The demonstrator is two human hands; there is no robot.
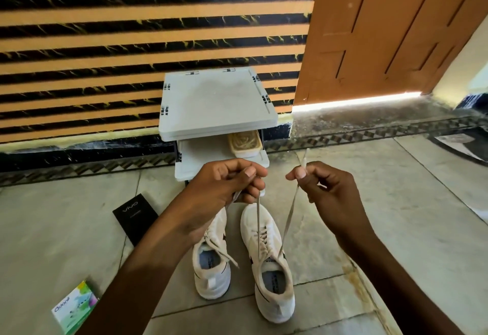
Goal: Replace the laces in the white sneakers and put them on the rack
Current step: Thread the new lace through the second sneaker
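Observation:
Two white sneakers stand side by side on the tiled floor, toes pointing at the rack. The right sneaker (269, 263) has its lace (257, 218) pulled up in two taut strands. My left hand (227, 184) pinches one strand above the shoes. My right hand (322, 189) pinches the other strand (290, 210), whose tip sticks up past my thumb. The left sneaker (211, 268) is partly hidden by my left forearm; its loose lace lies across the opening. The white shoe rack (219, 102) stands against the striped wall just beyond my hands.
A beige lidded container (245, 144) sits on the rack's lower shelf. A black box (134, 216) lies on the floor left of the shoes, and a green-and-white box (75, 308) lies at the lower left. An orange door (383, 31) stands ajar at the right.

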